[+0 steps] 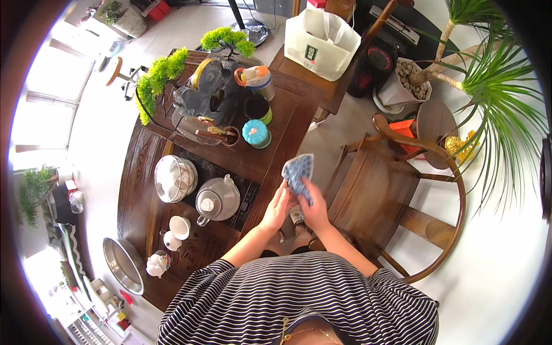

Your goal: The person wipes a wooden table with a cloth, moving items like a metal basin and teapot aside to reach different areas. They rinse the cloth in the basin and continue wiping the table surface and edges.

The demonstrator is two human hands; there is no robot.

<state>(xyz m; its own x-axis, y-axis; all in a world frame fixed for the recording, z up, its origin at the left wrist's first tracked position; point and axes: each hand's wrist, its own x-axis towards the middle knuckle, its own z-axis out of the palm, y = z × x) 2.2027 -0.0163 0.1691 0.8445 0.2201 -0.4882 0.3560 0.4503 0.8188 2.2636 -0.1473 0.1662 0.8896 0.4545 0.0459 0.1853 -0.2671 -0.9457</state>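
A folded blue patterned cloth (298,169) is between my hands, beside the edge of the dark wooden tea table (276,148). My right hand (315,208) grips the cloth, its fingers over the lower part. My left hand (276,210) is held against the cloth's lower left side; whether its fingers hold it is unclear. On the table to the left stand a glass teapot (224,196) on a black electric hob (249,202) and a clear round container of white cups (175,178). Nearer me are a white cup (180,227), a small white teapot (172,241) and a white figurine-like pot (158,264).
A wooden armchair (371,194) stands close on the right. Farther along the table are a turquoise-lidded jar (256,133), a drink bottle (261,84) and a dark rock-like ornament (211,92). A metal basin (124,265) sits at the left edge. A white tote bag (321,45) rests beyond.
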